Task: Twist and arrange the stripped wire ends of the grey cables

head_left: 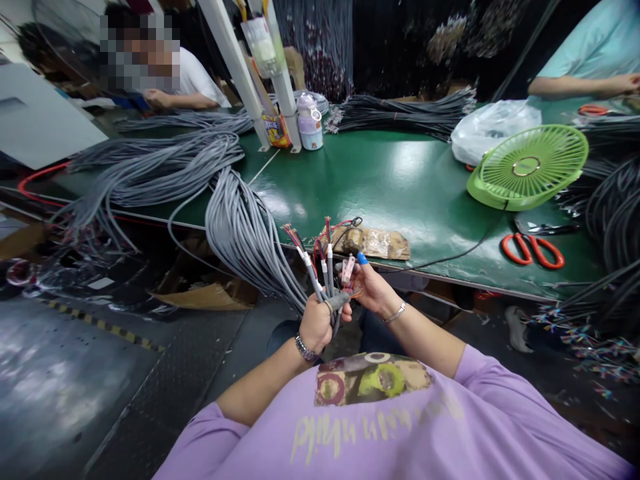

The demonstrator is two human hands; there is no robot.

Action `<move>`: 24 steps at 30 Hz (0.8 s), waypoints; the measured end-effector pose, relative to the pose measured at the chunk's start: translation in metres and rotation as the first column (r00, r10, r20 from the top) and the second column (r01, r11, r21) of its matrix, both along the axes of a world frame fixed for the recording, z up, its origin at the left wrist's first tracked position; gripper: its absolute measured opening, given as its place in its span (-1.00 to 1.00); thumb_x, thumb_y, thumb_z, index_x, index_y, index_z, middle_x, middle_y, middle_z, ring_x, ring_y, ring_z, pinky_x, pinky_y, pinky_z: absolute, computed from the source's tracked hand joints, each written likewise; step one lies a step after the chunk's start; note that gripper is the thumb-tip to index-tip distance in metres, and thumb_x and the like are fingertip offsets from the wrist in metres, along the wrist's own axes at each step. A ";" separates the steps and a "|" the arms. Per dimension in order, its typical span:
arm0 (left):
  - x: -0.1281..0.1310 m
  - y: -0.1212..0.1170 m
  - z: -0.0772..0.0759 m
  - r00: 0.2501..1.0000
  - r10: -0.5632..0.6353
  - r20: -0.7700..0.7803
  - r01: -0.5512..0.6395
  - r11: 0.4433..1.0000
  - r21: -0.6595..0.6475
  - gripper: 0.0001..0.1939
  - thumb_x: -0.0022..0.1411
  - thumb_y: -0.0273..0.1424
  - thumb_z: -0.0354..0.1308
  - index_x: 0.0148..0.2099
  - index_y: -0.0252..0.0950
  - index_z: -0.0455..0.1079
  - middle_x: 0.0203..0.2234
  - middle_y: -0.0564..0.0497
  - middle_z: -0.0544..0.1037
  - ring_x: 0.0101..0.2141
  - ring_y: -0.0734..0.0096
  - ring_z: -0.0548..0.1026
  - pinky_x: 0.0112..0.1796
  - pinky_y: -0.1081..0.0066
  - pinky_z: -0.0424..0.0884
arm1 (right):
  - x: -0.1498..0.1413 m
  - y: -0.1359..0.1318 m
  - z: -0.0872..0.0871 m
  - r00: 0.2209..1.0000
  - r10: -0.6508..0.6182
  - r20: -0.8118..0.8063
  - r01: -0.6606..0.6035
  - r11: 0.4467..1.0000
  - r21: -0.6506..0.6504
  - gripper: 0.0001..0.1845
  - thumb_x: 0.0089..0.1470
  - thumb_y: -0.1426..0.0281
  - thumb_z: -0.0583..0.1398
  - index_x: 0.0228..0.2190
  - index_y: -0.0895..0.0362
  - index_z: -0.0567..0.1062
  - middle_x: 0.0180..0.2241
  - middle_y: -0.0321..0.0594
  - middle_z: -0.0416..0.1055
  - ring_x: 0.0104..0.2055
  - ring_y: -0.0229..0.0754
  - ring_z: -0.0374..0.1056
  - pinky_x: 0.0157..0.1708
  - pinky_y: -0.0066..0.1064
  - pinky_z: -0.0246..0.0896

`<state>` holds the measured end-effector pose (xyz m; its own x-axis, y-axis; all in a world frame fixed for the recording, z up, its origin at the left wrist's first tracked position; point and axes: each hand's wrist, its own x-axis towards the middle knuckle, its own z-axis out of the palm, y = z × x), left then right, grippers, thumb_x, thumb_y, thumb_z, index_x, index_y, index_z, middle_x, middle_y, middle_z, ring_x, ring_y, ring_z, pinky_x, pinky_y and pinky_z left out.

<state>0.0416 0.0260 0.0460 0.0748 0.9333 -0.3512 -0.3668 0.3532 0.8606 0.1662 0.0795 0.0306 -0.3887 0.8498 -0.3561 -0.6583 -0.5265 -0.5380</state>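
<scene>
While the cables (253,233), draped over the edge of the table (400,180), are gripped in the left hand (316,321), a pink tool (349,269) is pinched by the right hand (374,288) just beside it.

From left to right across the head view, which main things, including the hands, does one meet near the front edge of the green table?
Draped bundle of thin grey cables, left hand, right hand, red-handled scissors, heap of black cables.
</scene>
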 end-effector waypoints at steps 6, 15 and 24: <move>-0.004 -0.010 0.002 1.000 0.021 -0.018 -0.020 0.999 0.048 -0.78 -0.11 -0.34 0.33 -0.47 -0.33 0.37 -0.70 0.09 0.47 -0.67 0.52 0.42 -0.63 0.54 0.36 | 0.007 -0.003 0.004 0.996 0.079 0.034 -0.080 0.997 0.020 -0.49 0.05 -0.03 0.11 -0.35 0.19 0.48 -0.53 -0.25 0.42 -0.57 -0.31 0.29 -0.53 -0.44 0.27; -0.003 -0.008 0.001 0.999 0.052 -0.015 -0.051 0.997 0.061 -0.78 -0.10 -0.31 0.32 -0.47 -0.34 0.39 -0.68 0.07 0.47 -0.67 0.51 0.42 -0.64 0.54 0.36 | -0.003 -0.002 -0.010 0.989 -0.109 0.104 0.093 0.984 0.150 -0.59 0.00 0.06 0.21 -0.39 0.19 0.50 -0.52 -0.27 0.41 -0.56 -0.34 0.23 -0.55 -0.49 0.21; 0.003 -0.001 0.000 0.997 0.067 -0.034 -0.065 0.997 0.039 -0.75 -0.13 -0.28 0.33 -0.49 -0.35 0.40 -0.70 0.07 0.46 -0.66 0.51 0.42 -0.63 0.55 0.36 | -0.009 0.007 -0.011 0.999 -0.052 0.009 0.051 0.998 0.033 -0.56 -0.02 0.01 0.21 -0.49 0.17 0.45 -0.53 -0.23 0.43 -0.58 -0.32 0.24 -0.55 -0.46 0.22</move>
<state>0.0443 0.0251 0.0461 0.0009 0.9486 -0.3164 -0.3574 0.2958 0.8858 0.1567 0.0867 0.0193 -0.3406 0.8800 -0.3312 -0.6784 -0.4739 -0.5614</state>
